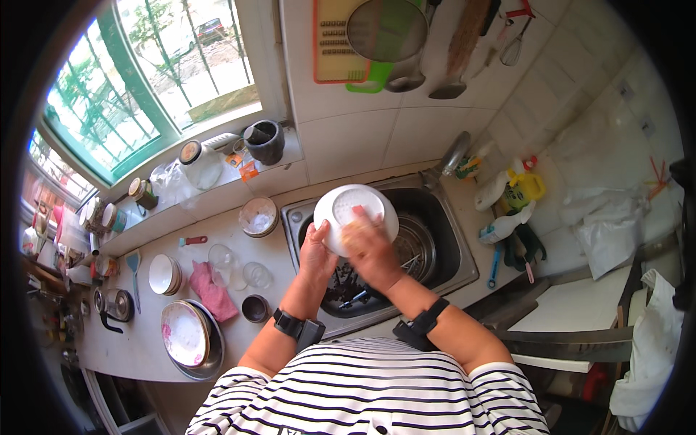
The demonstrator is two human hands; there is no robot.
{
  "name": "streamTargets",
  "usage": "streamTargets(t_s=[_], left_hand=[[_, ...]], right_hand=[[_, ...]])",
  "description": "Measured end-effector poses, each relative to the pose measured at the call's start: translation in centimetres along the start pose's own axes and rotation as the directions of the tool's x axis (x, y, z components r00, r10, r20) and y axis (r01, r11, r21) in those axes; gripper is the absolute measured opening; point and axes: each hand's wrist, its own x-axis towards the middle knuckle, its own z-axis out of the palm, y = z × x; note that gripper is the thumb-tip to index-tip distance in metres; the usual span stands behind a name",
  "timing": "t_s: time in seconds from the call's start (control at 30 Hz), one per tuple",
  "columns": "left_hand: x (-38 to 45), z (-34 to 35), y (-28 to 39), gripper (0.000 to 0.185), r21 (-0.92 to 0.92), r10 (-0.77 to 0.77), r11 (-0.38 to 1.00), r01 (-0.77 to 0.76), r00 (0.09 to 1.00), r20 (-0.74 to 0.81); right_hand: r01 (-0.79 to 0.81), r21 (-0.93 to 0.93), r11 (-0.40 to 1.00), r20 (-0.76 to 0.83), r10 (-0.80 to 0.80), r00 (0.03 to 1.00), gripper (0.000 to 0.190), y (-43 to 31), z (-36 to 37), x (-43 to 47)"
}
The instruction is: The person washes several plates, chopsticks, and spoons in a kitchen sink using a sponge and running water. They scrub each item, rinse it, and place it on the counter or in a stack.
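Note:
A white bowl (356,197) is held over the stainless steel sink (471,270), its underside and foot ring facing up. My left hand (317,254) grips the bowl's left rim, thumb on the outer wall. My right hand (372,247), blurred, lies against the bowl's underside with something yellowish under the fingers, too blurred to name. Below, a round metal pan or basin (421,247) with utensils in it stands in the sink's right part. Dark scraps (340,285) and a blue-and-silver utensil (353,299) lie in the sink's lower left.
Left on the counter are stacked bowls (163,274), floral plates (184,334) in a metal basin, a pink cloth (213,291), glasses (222,261) and a dark cup (255,308). More bowls (258,216) stand beside the sink. The faucet (455,154) is at its back right; bottles (508,223) lie beyond.

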Motion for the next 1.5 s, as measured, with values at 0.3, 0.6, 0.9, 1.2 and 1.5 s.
streamTargets(t_s=[0.3,0.6,0.9,1.2,1.5], left_hand=[[0.4,-0.8,1.9,0.037,0.015,-0.096,0.995,0.1,0.899,0.427],[0.5,-2.1,1.0,0.037,0.143,-0.141,0.982,0.121,0.98,0.141],[-1.5,-0.5,0.3,0.024,0.164,-0.092,0.983,0.078,0.993,0.076],[-2.4,1.1,-0.3,0.026,0.245,-0.107,0.967,0.068,0.983,0.148],[-2.9,1.3,-1.6,0.032,0.822,0.03,-0.029,-0.569,0.821,0.57]], right_hand=[[-0.089,0.053,0.995,0.23,0.074,0.97,0.033,0.0,2.9,3.7],[-0.114,-0.111,0.987,0.114,0.127,0.985,0.025,4.0,3.5,3.5],[-0.263,-0.006,0.965,0.075,0.263,0.962,0.025,2.8,2.1,-0.1],[-0.407,0.021,0.913,-0.06,0.407,0.911,0.018,7.0,0.2,2.7],[-0.798,0.518,0.309,0.269,0.826,0.495,0.057,2.4,0.5,0.7]])
